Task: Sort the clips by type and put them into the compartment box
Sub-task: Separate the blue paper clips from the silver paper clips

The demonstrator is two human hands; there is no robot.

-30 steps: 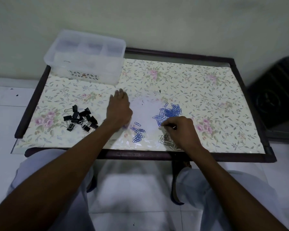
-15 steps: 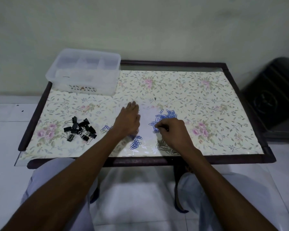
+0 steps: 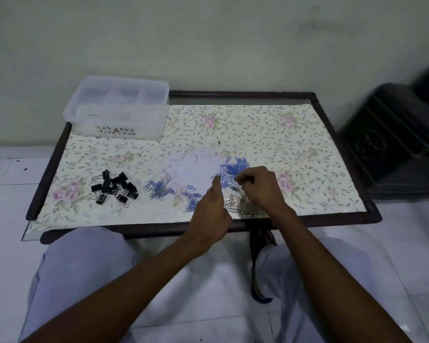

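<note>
A translucent compartment box (image 3: 117, 107) stands at the table's far left corner. Black binder clips (image 3: 114, 188) lie heaped at the left. Beside them is a small heap of blue paper clips (image 3: 159, 188), and a few more blue clips (image 3: 191, 201) lie nearer the middle. The main blue clip pile (image 3: 233, 169) is at the centre. Silver paper clips (image 3: 235, 203) lie near the front edge. My left hand (image 3: 213, 211) holds nothing, its index finger stretched toward the main blue pile. My right hand (image 3: 260, 186) has curled fingers pinching what looks like a small silver clip.
The low table (image 3: 307, 144) has a floral cover and a dark wooden frame (image 3: 332, 217). A dark object (image 3: 394, 144) stands on the floor to the right. My knees are under the front edge. A wall is close behind the table.
My left hand has moved right, from the table's middle to the main blue pile. A heap of blue clips now lies uncovered beside the binder clips. My right hand has stayed at the pile.
</note>
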